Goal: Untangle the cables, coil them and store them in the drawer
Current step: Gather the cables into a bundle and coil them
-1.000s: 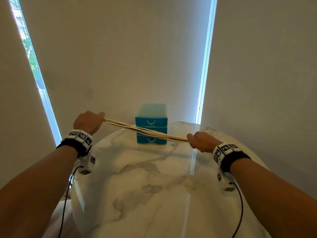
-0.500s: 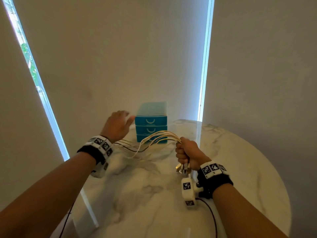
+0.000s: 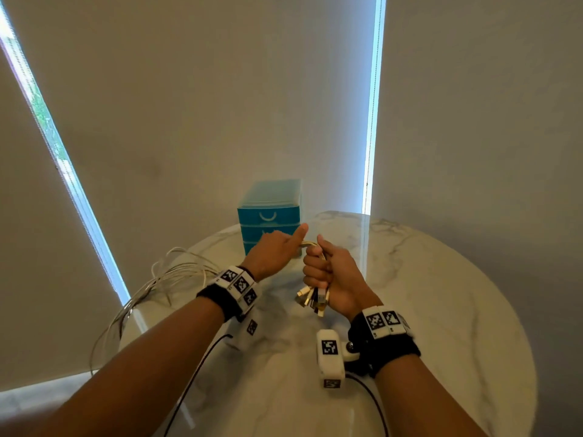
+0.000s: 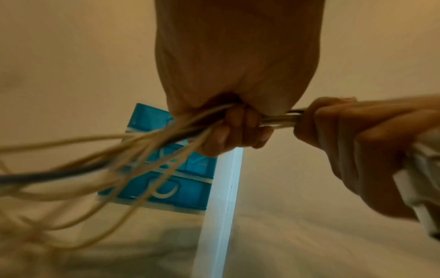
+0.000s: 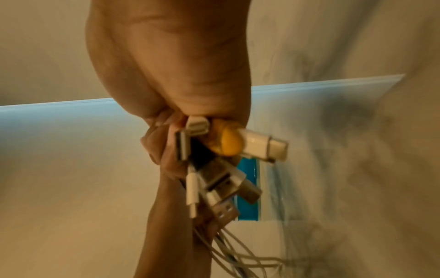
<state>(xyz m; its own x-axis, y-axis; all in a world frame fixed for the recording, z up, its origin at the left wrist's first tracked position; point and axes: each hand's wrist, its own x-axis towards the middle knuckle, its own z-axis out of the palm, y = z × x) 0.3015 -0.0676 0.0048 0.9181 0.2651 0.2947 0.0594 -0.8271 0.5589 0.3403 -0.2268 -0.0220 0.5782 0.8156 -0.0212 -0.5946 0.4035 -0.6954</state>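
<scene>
My right hand (image 3: 326, 268) grips a bundle of pale cables (image 3: 176, 272) in a fist, with their USB plugs (image 3: 312, 299) sticking out below the fist. The plugs (image 5: 221, 169) fan out under the curled fingers in the right wrist view. My left hand (image 3: 277, 250) sits right beside it, fingers curled round the same cables (image 4: 147, 150), index finger stretched out. The loose lengths loop away to the left and hang over the table's edge. The blue drawer unit (image 3: 268, 216) stands just behind both hands, its drawers closed.
The round white marble table (image 3: 426, 294) carries the drawer unit near its far edge. Beige blinds with bright window gaps stand behind. Thin black leads run from my wrist cameras along the tabletop.
The cables were stretched taut between my spread hands. My left hand let go, then came in next to the right fist and took hold again; slack cable now loops off to the left.
</scene>
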